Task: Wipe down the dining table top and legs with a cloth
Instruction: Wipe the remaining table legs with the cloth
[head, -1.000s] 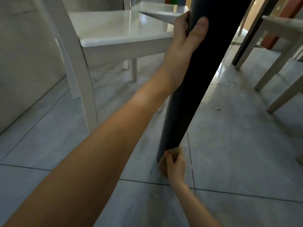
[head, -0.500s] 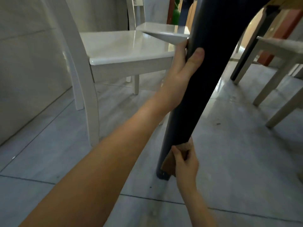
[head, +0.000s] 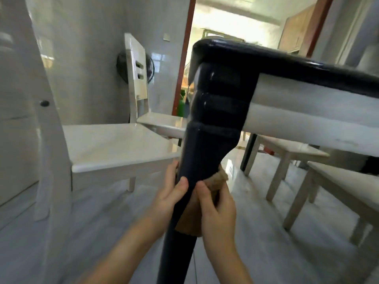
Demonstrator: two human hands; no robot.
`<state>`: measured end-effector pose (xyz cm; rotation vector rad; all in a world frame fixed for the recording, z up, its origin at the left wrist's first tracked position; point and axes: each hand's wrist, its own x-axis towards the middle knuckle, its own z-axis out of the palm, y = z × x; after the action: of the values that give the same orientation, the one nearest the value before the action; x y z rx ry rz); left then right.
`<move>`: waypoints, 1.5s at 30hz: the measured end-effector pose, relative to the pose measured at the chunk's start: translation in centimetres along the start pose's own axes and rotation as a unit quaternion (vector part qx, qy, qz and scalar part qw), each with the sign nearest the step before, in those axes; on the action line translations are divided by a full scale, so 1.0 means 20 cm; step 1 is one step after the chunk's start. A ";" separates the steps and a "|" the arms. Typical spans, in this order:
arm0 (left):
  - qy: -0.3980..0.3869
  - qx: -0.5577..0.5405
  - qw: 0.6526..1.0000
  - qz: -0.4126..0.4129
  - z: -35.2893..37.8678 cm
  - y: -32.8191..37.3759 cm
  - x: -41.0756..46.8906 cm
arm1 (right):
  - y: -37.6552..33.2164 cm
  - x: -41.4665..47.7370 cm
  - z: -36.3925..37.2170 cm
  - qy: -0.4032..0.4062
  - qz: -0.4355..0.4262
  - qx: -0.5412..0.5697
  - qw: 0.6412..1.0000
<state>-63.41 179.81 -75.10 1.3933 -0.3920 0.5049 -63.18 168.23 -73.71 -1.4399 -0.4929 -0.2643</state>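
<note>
A dark navy table leg (head: 196, 160) runs from the table's corner down to the bottom of the view, with turned rings near its top. The table's dark edge (head: 297, 60) and pale apron stretch off to the right. My left hand (head: 170, 193) grips the leg's left side, thumb across the front. My right hand (head: 217, 208) presses a tan cloth (head: 190, 220) against the leg's right side at about the same height. Part of the cloth sticks out above my fingers and below my palm. The leg's foot is out of view.
A white chair (head: 114, 146) stands close on the left, its seat beside the leg. A second white chair (head: 137, 83) sits behind it by the tiled wall. White benches or chairs (head: 338, 185) stand under the table on the right. An open doorway (head: 235, 27) lies beyond.
My right hand has slid the cloth up the leg from near the floor to mid-height. My view has tilted up, showing the table's corner. My left hand keeps hold of the leg.
</note>
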 end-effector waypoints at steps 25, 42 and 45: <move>-0.008 -0.031 0.999 -0.035 0.01 0.04 -0.03 | -0.15 0.10 0.02 0.046 0.000 -0.008 0.999; 0.019 0.000 0.999 -0.049 0.01 0.00 -0.03 | 0.42 -0.33 0.01 0.102 0.177 -0.073 0.976; 0.047 -0.001 0.996 -0.069 0.02 0.03 -0.02 | 0.40 -0.37 0.03 0.140 0.209 -0.070 0.965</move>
<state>-64.05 179.46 -74.80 1.3781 -0.2175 0.4537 -65.93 168.88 -84.26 -1.5753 0.0655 -0.1597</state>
